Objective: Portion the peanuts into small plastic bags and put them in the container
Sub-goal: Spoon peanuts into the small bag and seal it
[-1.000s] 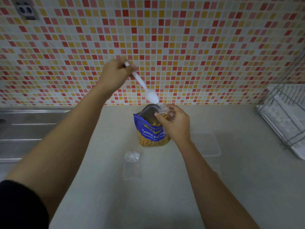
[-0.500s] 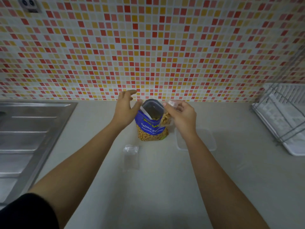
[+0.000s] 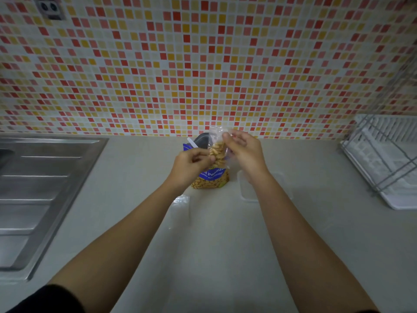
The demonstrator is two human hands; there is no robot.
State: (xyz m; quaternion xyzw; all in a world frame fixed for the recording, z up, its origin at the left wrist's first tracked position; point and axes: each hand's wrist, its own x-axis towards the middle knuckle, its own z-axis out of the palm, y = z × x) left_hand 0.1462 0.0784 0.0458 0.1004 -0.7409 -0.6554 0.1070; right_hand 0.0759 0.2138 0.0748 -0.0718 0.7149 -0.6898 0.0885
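The left hand [image 3: 191, 164] has come off the blue salted-peanut pouch [image 3: 212, 179] to pinch the small peanut-filled plastic bag [image 3: 217, 152], whose top the right hand [image 3: 244, 152] pinches, just above it. A white spoon [image 3: 192, 143] stands in the pouch; the clear container [image 3: 244, 197] lies just right.

I have the pack [image 3: 211, 177] mid-table [image 3: 214, 256], close to the wall [image 3: 203, 64], with the spoon [image 3: 192, 142] standing in it. The bag [image 3: 216, 150] is above the pack's mouth, pinched between left grip [image 3: 190, 164] and right grip [image 3: 244, 152]. Container [image 3: 247, 193] just right of the pack, under the right forearm. Spare bags [image 3: 181, 199] in front of the pack. Sink [image 3: 45, 188] far left, rack [image 3: 388, 159] far right.
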